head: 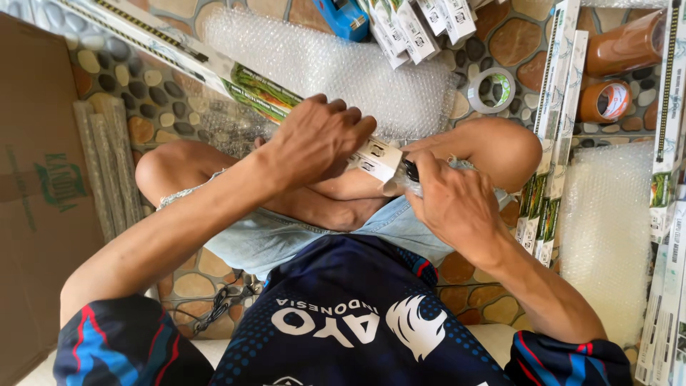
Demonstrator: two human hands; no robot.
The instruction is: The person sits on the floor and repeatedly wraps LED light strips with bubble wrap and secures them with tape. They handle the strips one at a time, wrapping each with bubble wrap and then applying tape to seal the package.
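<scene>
Left hand (318, 139): laid over the near end of the long box (214, 68); fingers (354, 118) curled down and pressed together on its top face.
Right hand (454, 204): closed around a small dark-tipped object (410, 171) in clear wrap, just beside the box end; fingers folded tight on it.
Long box: a slim white and green carton, held above the crossed legs, running from the lap to the far left.
Bubble wrap sheet (336, 64): clear, dimpled plastic spread on the floor beyond the knees, partly hidden by the box and the left hand.
Second bubble wrap sheet (607, 229): laid flat at the right.
Stacked cartons (554, 143): same slim shape, lined up at the right, between knee and wrap.
Tape rolls (607, 100): brown, cylindrical, at the far right; one pale ring roll (491, 91) lies nearer the knee.
Tape dispenser (341, 16): blue, at the far edge, cut off by the frame.
Cardboard (39, 193): a flat brown panel at the left.
Floor (153, 100): rounded pebble pattern, glossy.
</scene>
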